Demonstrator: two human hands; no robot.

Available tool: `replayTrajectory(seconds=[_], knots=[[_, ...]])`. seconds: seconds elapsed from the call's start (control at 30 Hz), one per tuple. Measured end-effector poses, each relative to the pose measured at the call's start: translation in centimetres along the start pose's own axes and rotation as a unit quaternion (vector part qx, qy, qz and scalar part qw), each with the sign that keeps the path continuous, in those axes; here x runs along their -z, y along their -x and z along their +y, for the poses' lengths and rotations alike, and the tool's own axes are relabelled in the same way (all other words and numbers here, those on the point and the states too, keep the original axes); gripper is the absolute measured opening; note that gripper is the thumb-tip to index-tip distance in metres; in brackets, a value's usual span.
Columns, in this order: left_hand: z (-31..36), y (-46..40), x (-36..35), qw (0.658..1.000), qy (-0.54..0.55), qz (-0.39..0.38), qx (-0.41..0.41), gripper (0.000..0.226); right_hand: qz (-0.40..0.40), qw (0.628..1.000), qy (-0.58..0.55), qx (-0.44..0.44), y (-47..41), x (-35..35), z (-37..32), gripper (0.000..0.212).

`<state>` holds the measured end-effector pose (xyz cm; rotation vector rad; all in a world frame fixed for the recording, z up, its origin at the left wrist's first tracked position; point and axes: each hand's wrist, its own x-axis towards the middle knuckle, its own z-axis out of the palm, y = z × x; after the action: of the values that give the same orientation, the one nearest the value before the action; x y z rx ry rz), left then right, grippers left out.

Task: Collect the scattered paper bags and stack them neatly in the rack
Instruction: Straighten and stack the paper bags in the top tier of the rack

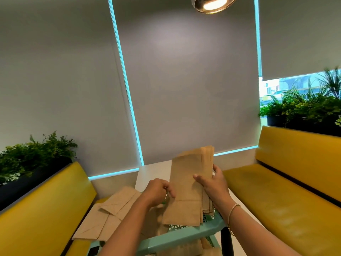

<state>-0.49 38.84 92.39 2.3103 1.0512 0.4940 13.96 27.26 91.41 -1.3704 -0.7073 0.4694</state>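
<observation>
Right hand [212, 183] grips upright bag stack [190, 185] above rack [186, 235]; left hand [158, 193], seemingly curled, touches it.

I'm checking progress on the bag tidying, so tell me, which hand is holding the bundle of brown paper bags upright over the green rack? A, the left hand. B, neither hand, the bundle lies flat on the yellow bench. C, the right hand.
C: the right hand grips the bundle of paper bags along its right edge, thumb across the front, above the green rack.

Yellow benches [287, 196], ferns [36, 150] (lamp [212, 4] overhead)
</observation>
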Motion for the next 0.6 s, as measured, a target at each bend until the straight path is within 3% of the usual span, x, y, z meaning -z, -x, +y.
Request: replayTrajectory(seconds=[0.07, 0.17, 0.3, 0.5, 0.6], knots=[[0.4, 0.0, -0.6, 0.996, 0.082, 0.009, 0.039, 0.033, -0.003, 1.0, 0.014, 0.007, 0.0, 0.0, 0.1, 0.071], [0.8, 0.3, -1.5, 0.961, 0.254, 0.033, 0.103, 0.006, -0.013, 1.0, 0.018, 0.016, -0.2, 0.0, 0.0, 0.066], [1.7, 0.8, -2.3, 0.92, 0.365, -0.021, 0.139, 0.031, -0.049, 0.998, 0.028, 0.022, -0.1, -0.2, 0.0, 0.062], [2.4, 0.7, -2.1, 0.924, 0.362, 0.016, 0.126, 0.036, -0.092, 0.995, 0.033, -0.007, -0.3, -0.4, 0.4, 0.066], [1.1, 0.4, -0.6, 0.971, 0.21, 0.023, 0.111, 0.042, -0.092, 0.995, 0.046, -0.005, -0.3, -0.3, 0.6, 0.066]])
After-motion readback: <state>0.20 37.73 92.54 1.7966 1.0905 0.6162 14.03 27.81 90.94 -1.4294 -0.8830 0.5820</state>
